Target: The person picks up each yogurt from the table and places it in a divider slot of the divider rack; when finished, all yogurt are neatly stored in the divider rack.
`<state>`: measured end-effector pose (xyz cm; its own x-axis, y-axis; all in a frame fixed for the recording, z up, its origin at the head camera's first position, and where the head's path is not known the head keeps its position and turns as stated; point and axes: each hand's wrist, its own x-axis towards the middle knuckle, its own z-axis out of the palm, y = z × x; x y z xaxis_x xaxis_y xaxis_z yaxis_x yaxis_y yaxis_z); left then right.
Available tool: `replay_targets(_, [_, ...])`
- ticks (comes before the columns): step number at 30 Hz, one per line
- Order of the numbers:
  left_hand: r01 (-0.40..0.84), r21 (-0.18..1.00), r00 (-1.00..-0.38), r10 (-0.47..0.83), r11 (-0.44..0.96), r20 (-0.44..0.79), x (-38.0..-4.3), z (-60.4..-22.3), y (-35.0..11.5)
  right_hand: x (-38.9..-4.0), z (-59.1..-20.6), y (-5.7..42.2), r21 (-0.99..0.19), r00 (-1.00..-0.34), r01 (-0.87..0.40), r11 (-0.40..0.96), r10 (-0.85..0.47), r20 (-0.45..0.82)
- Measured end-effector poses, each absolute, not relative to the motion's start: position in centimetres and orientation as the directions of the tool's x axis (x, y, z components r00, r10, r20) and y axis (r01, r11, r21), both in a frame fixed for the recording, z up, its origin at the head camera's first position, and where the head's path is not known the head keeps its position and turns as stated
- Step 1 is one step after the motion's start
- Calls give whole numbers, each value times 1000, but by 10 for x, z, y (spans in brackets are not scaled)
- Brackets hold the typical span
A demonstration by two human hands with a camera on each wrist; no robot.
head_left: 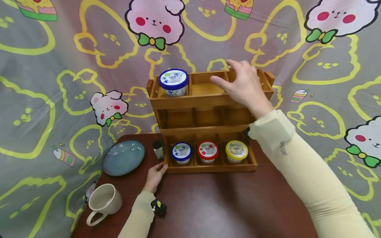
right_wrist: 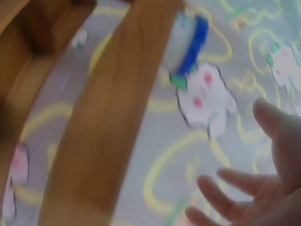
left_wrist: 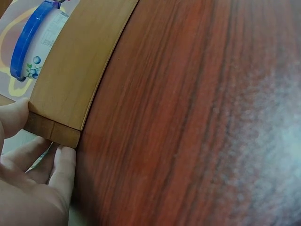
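Note:
A three-tier wooden shelf with divided compartments stands on the table. My left hand grips its lower left front corner, thumb and fingers about the wood. Above the right part of the top tier, my right hand is raised with thumb and fingers spread, holding nothing. A blue-lidded tub sits in the top tier's left compartment. Along the bottom tier stand another blue-lidded tub, a red-lidded tub and a yellow-lidded tub, left to right. The right wrist view is blurred.
Left of the shelf stand a small dark-capped jar, a blue-grey plate and a cream mug. A cartoon-patterned curtain hangs behind and around the dark red wooden table.

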<state>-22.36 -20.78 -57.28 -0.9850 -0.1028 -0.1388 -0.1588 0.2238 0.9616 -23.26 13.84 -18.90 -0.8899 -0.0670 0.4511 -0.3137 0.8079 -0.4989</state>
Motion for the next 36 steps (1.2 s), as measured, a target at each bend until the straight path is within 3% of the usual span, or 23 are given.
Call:
replay_targets(4, [-147,961,-986,-111,233,-124,-226,-571,-212,-212,-198,198,-496,-848,-370,786,-67,526])
replay_targets(8, [-147,957,-986,-115,250,-121,-227,-570,-216,-196,-225,259,-511,-859,-314,800,-10,512])
replay_targets(18, [-181,951,-981,-118,249,-156,-228,-564,-221,-178,-351,384,-547,-936,-113,830,96,340])
replay_targets(27, [-206,953,-976,-113,223,-185,-227,-565,-213,-162,-443,438,-594,-978,10,804,131,161])
replay_targets(36, [-208,954,-976,-109,216,-188,-225,-572,-206,-154,-495,453,-697,-986,72,714,156,58])
